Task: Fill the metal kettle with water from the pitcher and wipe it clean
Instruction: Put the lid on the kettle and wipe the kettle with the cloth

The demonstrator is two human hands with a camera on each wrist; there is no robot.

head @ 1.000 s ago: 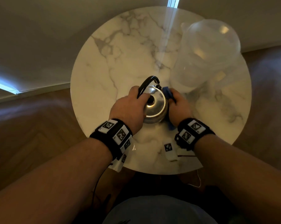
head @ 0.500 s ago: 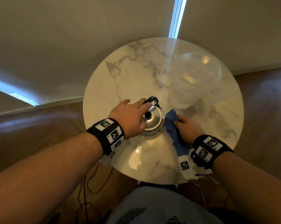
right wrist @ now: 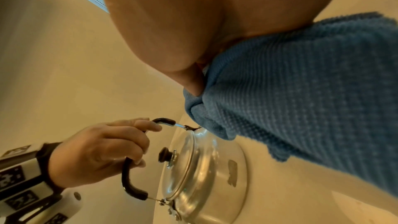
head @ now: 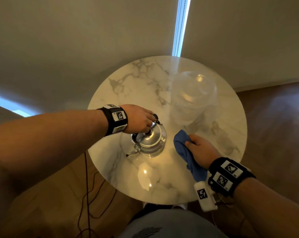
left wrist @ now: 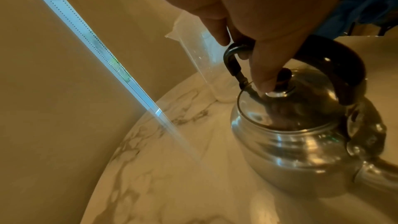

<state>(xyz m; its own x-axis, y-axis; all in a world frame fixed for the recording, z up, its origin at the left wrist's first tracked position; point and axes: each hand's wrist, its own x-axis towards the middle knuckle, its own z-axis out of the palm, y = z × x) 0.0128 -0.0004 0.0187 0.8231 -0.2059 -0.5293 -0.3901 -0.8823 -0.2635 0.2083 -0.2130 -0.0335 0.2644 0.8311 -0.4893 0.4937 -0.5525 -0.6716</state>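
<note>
The shiny metal kettle (head: pixel 151 140) (left wrist: pixel 301 135) (right wrist: pixel 204 176) stands with its lid on near the middle of the round marble table (head: pixel 136 86), spout toward the near left. My left hand (head: pixel 140 120) (right wrist: pixel 103 149) curls round its black handle (left wrist: pixel 234 60) (right wrist: pixel 129 181) from the left. To the kettle's right, my right hand (head: pixel 199 152) grips a bunched blue cloth (head: pixel 184 150) (right wrist: pixel 301 100) a little apart from the kettle. The clear plastic pitcher (head: pixel 193 98) (left wrist: pixel 202 60) stands upright behind the cloth, at the back right.
The table is small, with its edge close on every side and wood floor (head: pixel 274 117) below. A wall with blinds (head: pixel 93 40) rises just behind it. Thin cables (head: pixel 86 194) hang off the near-left edge. My knees (head: pixel 171 224) sit under the near edge.
My right hand has drawn the cloth off the kettle's side and to the right. My left hand shifted from the kettle's body onto its handle, and the spout now shows at the near left.
</note>
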